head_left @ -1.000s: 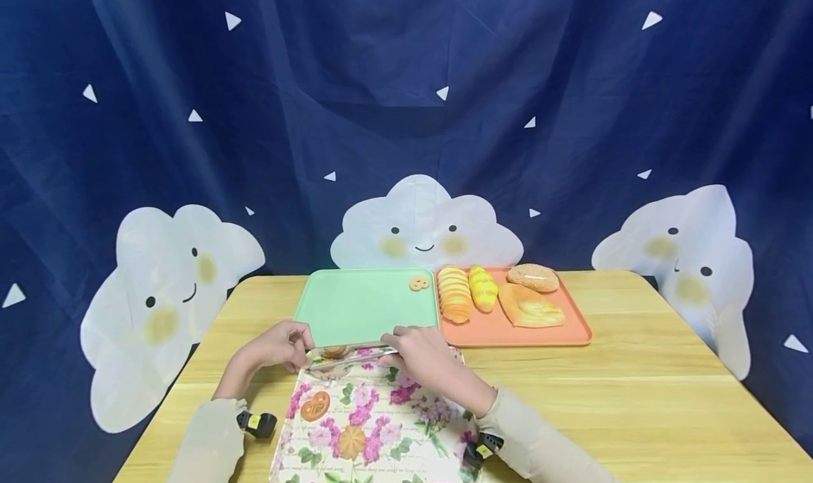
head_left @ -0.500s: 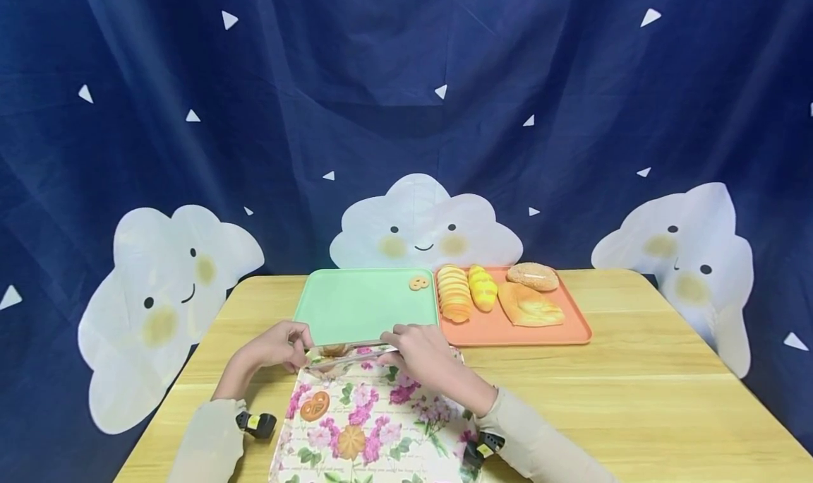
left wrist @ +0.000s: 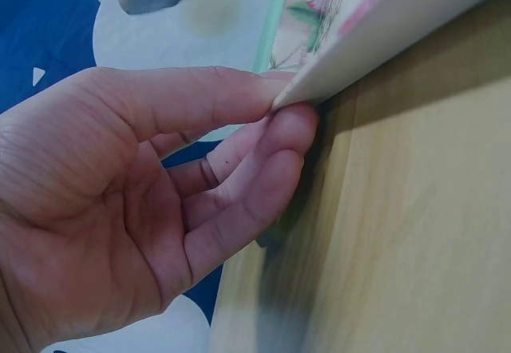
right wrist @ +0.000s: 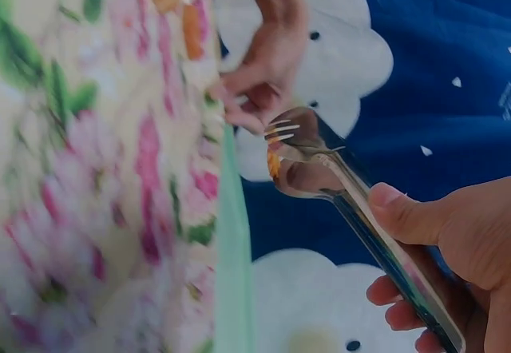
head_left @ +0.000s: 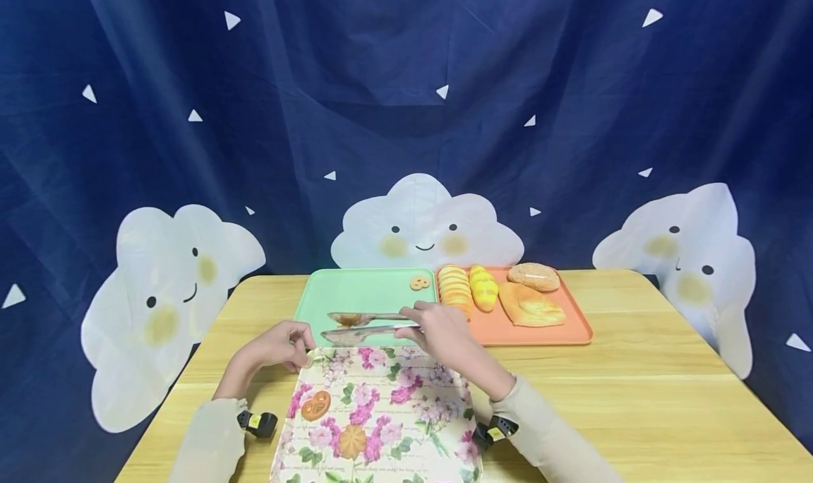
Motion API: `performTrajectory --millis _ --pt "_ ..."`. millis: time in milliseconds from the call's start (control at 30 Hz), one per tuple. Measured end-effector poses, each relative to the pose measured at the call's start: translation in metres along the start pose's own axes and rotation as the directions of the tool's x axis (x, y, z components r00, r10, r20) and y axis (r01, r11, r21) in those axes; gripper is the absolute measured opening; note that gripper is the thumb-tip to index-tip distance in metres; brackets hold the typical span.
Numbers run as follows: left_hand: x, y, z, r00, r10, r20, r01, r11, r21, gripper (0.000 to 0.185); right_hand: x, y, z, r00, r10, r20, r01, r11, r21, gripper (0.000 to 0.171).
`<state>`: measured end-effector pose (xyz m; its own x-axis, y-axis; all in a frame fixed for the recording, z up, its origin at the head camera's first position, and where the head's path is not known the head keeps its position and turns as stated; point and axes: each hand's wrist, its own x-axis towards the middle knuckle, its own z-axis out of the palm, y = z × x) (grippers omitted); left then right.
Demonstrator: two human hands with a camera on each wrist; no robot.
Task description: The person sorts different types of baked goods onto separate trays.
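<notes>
The right hand [head_left: 438, 328] grips the handles of the shiny metal serving tongs [head_left: 365, 328], fingers curled round them. The tong tips clamp a small round brown cookie [head_left: 347, 319], held above the near edge of the flat mint-green rectangular tray [head_left: 356, 299]. The left hand [head_left: 279, 347] pinches the far left corner of the floral-printed rectangular tray [head_left: 394, 426] between thumb and fingertips; this tray rests on the light wooden counter [head_left: 635, 398]. Two orange cookies [head_left: 315, 405] lie on the floral tray. A small pretzel-shaped cookie [head_left: 418, 282] lies at the green tray's far right corner. The adjacent orange rectangular tray [head_left: 571, 331] carries four bread loaves [head_left: 530, 305].
</notes>
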<state>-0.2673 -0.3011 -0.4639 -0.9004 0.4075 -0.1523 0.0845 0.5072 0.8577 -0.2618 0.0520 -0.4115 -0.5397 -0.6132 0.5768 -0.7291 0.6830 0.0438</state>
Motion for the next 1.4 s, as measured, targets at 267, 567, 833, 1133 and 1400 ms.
performTrajectory --millis 267,567,833,1133,1400 --pt "0.001 0.0 0.0 1.0 0.002 -0.005 -0.002 1.0 0.011 0.023 0.0 0.034 -0.01 0.991 0.129 -0.032 -0.13 0.991 -0.041 0.037" --pt "-0.001 0.001 0.002 1.0 0.002 0.002 -0.002 1.0 -0.013 0.022 -0.004 0.068 -0.011 0.976 0.216 -0.013 -0.217 0.975 -0.048 0.026" --pt "-0.001 0.0 0.001 1.0 -0.003 0.004 0.003 1.0 0.002 0.022 -0.006 0.08 -0.012 0.963 0.269 0.036 -0.266 0.962 -0.061 0.029" --pt "-0.001 0.002 0.001 1.0 -0.001 -0.001 0.001 1.0 0.009 0.022 -0.007 0.084 -0.007 0.95 0.302 0.079 -0.298 0.953 -0.058 0.032" --pt "-0.001 0.001 0.001 1.0 0.002 -0.006 -0.002 1.0 0.002 0.022 -0.007 0.086 -0.003 0.927 0.355 0.119 -0.347 0.934 -0.081 0.032"
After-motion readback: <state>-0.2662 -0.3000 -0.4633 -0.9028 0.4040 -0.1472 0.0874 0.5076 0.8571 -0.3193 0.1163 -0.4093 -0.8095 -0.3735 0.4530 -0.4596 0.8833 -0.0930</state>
